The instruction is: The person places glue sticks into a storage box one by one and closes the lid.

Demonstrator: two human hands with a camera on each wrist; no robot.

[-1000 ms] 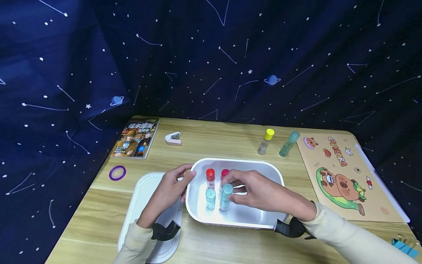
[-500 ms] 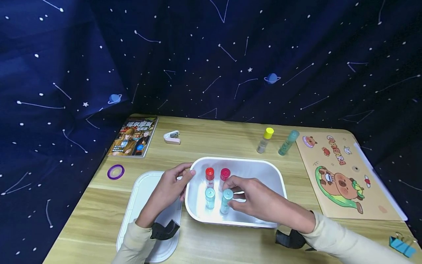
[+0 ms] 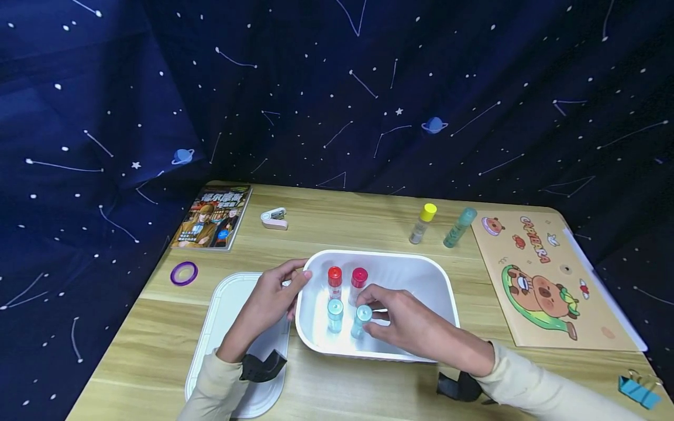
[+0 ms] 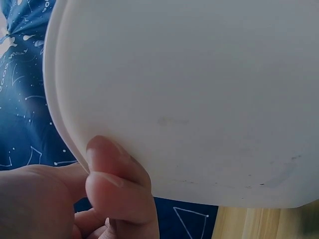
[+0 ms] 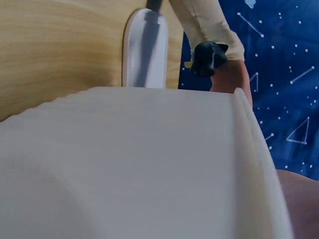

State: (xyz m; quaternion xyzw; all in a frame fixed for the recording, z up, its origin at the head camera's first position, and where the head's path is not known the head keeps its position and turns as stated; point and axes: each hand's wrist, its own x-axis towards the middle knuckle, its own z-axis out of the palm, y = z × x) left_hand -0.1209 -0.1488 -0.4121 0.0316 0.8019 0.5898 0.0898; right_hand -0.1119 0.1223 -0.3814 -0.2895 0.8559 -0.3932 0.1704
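A white plastic bin (image 3: 421,272) stands mid-table in the head view. My left hand (image 3: 271,298) grips its left end, thumb over the rim and fingers against the outer wall (image 4: 189,99), as the left wrist view shows. Inside the bin, my right hand (image 3: 402,316) pinches a small teal capped bottle (image 3: 362,318) between thumb and fingers; it stands nearly upright. Beside it are a matching teal bottle (image 3: 335,316), a red-capped bottle (image 3: 334,280) and a crimson-capped bottle (image 3: 359,279). The bin's wall (image 5: 139,149) hides the right fingers in the right wrist view.
A white lid (image 3: 231,304) lies under the left forearm. Behind the bin stand a yellow-capped bottle (image 3: 423,223) and another teal bottle (image 3: 460,227). Around them lie a book (image 3: 213,219), stapler (image 3: 274,218), purple ring (image 3: 184,273), capybara folder (image 3: 547,275) and blue binder clip (image 3: 639,390).
My right hand has lowered the teal bottle slightly into the bin beside its match, and the crimson-capped bottle shows more fully. My left hand keeps its place on the rim.
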